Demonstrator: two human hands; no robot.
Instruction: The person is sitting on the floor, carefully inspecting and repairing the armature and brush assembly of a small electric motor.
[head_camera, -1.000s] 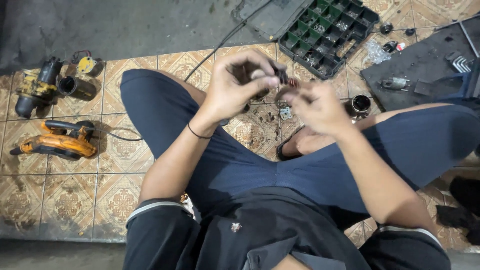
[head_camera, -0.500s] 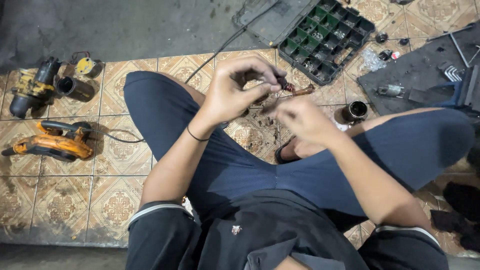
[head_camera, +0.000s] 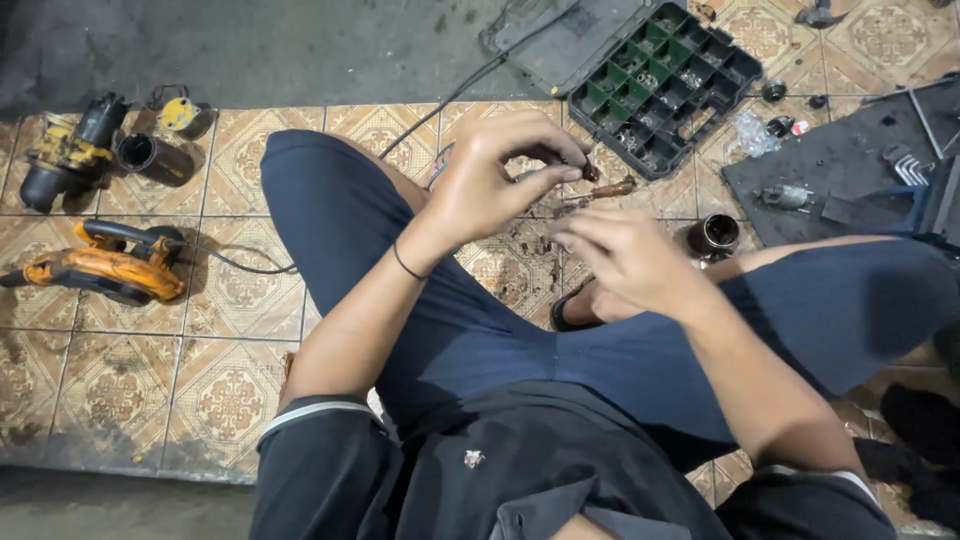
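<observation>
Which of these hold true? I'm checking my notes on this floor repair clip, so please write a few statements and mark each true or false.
1. The left hand pinches a small dark part at its fingertips. True.
2. The right hand grips the orange power tool. False: that tool lies on the tiled floor, far to the left.
3. The green compartment case lies open. True.
4. The person sits at a workbench. False: they sit on the floor.
</observation>
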